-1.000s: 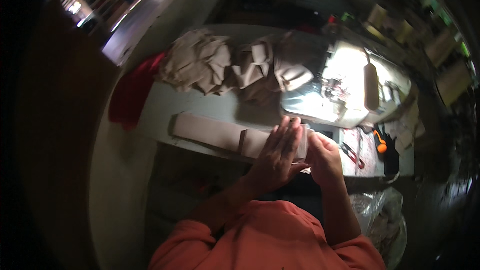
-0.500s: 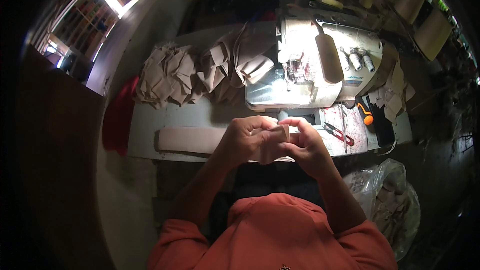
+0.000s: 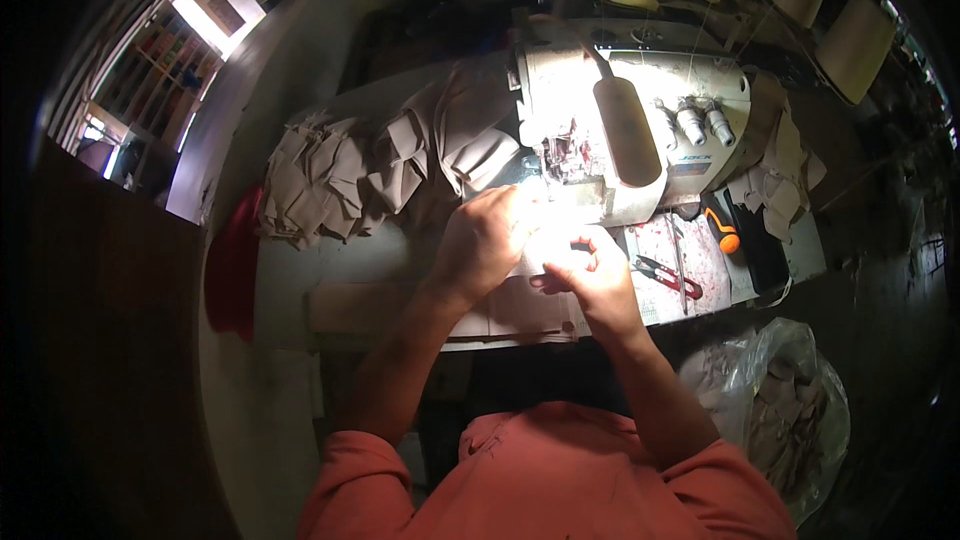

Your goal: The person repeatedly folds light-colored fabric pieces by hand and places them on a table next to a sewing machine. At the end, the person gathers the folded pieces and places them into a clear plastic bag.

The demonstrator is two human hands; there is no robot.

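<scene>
Under the sewing machine's (image 3: 700,85) bright lamp, a small beige fabric piece (image 3: 537,248) is held between my two hands; glare washes out its edges. My left hand (image 3: 484,240) grips its left side, fingers reaching toward the machine's needle area. My right hand (image 3: 598,275) is closed at the fabric's right side, with curled fingers and the thumb turned inward. Below my hands, flat beige fabric strips (image 3: 530,312) lie along the table's front edge, partly covered by my left forearm.
Crumpled beige fabric piles (image 3: 315,175) cover the table's left. Right of the machine lie red thread snips (image 3: 668,278), a tool with an orange handle (image 3: 722,232) and more fabric (image 3: 778,180). A clear plastic bag (image 3: 825,410) of scraps stands lower right; thread cones (image 3: 855,45) stand behind.
Both hands have moved the fabric piece forward from the table's front edge to the machine's needle area. The flat strips below now show more fully. The view has shifted slightly.
</scene>
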